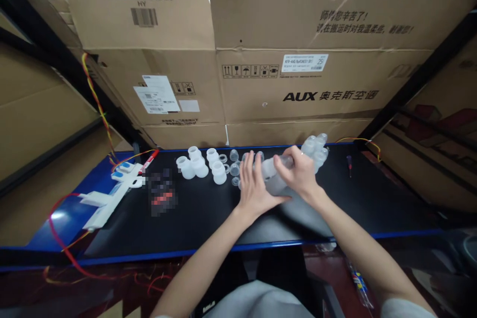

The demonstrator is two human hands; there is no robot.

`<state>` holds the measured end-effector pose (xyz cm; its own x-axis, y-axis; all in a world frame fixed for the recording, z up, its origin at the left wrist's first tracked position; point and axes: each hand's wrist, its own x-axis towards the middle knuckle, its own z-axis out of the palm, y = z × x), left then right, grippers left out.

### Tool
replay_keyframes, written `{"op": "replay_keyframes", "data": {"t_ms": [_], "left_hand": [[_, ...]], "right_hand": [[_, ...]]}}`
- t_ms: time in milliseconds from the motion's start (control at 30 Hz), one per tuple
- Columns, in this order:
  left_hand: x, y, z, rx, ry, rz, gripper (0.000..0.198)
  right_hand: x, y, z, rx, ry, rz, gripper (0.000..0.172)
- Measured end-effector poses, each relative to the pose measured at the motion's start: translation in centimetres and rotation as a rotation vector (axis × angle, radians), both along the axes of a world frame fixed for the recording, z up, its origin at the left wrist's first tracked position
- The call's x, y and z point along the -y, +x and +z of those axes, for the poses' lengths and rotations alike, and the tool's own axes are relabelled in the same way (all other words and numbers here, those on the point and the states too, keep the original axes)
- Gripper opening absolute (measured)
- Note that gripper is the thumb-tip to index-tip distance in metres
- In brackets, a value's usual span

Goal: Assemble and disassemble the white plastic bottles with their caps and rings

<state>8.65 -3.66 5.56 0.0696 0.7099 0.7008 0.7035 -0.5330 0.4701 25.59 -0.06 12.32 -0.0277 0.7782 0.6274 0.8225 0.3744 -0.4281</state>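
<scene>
Above the black table mat, my right hand (300, 171) is closed round a translucent bottle (274, 171), its fingers on the upper right end. My left hand (254, 191) lies against the bottle's left side with fingers spread and thumb stretched out beneath. White open-mouthed bottles (197, 165) stand in a cluster to the left, with more white containers (219, 173) beside them. Small clear caps and rings (234, 169) lie between these and my left hand, which partly hides them. Several translucent bottles (315, 149) stand behind my right hand.
A white power strip (112, 198) with cables and a red marker (150, 160) are at the left. A small dark syringe-like item (349, 165) lies at the right. Large cardboard boxes (253, 94) wall the back. The blue table edge (179, 254) runs in front.
</scene>
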Motion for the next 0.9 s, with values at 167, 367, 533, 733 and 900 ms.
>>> {"op": "replay_keyframes", "data": {"t_ms": [167,367,533,733,900], "left_hand": [[1.7,1.2,1.4,0.077,-0.151,-0.025,0.082],[3.5,-2.1,3.3,0.181,-0.359,-0.169,0.055],[1.4,-4.1,4.6,0.485,-0.744,-0.542,0.078],[1.9,-5.6,2.1,0.697,-0.943,-0.585,0.074],[4.6,-9.0,-0.9,0.714,-0.985,-0.449,0.072]], "right_hand": [[4.4,-2.1,1.6,-0.143,0.056,0.158,0.04],[4.7,-2.8,2.8,-0.222,0.079,0.262,0.038],[3.7,-5.2,2.5,-0.452,-0.036,0.319,0.038],[0.2,-4.3,3.5,-0.771,-0.127,0.393,0.04],[-4.4,2.3,4.0,-0.89,0.224,0.102,0.043]]}}
